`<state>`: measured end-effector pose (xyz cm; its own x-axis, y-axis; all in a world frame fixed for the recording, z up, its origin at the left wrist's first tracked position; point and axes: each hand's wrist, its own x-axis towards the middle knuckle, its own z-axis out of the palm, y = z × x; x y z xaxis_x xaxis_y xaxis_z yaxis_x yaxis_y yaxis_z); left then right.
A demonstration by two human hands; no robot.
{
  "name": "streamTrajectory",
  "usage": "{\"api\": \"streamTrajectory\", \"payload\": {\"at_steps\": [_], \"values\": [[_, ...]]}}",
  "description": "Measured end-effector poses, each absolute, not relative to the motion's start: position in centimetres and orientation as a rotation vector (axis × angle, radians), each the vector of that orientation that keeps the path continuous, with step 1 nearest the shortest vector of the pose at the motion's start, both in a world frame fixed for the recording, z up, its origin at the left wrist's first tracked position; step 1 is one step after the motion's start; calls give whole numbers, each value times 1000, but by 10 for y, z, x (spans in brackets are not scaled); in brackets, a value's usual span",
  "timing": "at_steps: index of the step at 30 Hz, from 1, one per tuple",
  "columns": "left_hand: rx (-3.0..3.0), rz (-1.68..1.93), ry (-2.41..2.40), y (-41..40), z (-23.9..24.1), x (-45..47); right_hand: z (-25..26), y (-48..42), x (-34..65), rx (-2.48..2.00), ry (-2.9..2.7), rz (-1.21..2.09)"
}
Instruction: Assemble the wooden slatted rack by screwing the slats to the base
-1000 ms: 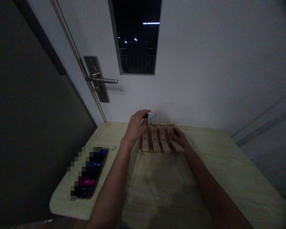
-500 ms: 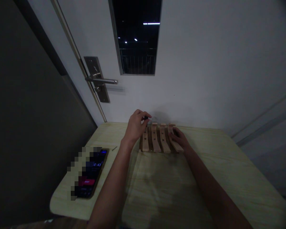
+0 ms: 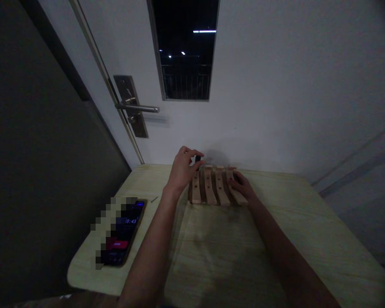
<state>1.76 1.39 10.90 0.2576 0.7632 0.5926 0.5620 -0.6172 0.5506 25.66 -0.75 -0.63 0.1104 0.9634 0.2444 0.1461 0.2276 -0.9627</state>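
Several curved wooden slats with dark round holes make up a small wooden rack on the table near the door. My left hand is at its back left corner, thumb and fingers pinched round a small black object. That object stands over the leftmost slat, and its lower end is too small to make out. Around the right end of the rack my right hand is closed, fingers against the rightmost slat. Part of the right hand's fingers is hidden by the rack.
A phone with a lit screen lies on the table at the left. Beside it is a thin metal piece. Behind the table stands a white door with a metal handle and a dark window.
My left fingers have shifted slightly round the black object, and more of it shows between them. The rack and my right hand stay in place.
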Motion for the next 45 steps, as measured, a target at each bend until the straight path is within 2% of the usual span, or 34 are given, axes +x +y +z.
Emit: {"api": "streamTrajectory", "payload": {"at_steps": [10, 22, 30, 45], "values": [[2346, 1296, 1107, 15, 106, 18, -4, -8, 256, -1212, -1288, 867], [2328, 1277, 1245, 13, 109, 18, -5, -11, 256, -1221, -1314, 885], [2338, 1279, 1092, 16, 106, 18, -3, -10, 255, -1201, -1313, 891], [2363, 1272, 1201, 15, 107, 18, 0, -11, 255, -1191, -1324, 896]]}}
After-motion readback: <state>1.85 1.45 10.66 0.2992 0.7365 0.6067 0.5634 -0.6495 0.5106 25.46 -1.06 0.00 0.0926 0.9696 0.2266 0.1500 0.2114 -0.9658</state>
